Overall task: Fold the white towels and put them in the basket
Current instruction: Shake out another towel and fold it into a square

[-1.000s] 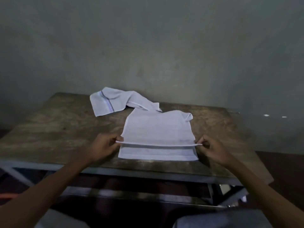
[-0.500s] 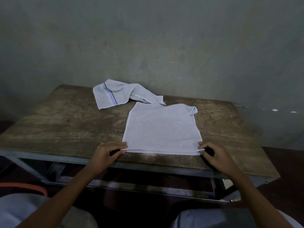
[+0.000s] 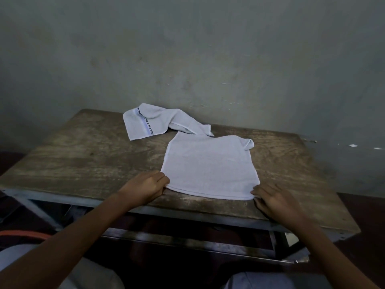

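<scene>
At seven o'clock on the folded towel (image 3: 210, 167), curled fingers of your left hand (image 3: 145, 187) pinch its corner; your right hand (image 3: 275, 200) lies spread, touching the five-o'clock corner. It lies flat on the table (image 3: 83, 153), striped towel (image 3: 150, 122) at eleven.

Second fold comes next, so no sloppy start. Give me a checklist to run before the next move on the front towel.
1. Near edges of front towel aligned: ok.
2. Far-right corner flat: not ok, curled up.
3. Right hand on near-right corner: ok, fingers straight.
4. Left hand gripping near-left corner: cannot tell.
5. Back towel clear of it: not ok, its end meets the far edge.
6. Basket in view: not ok.
</scene>
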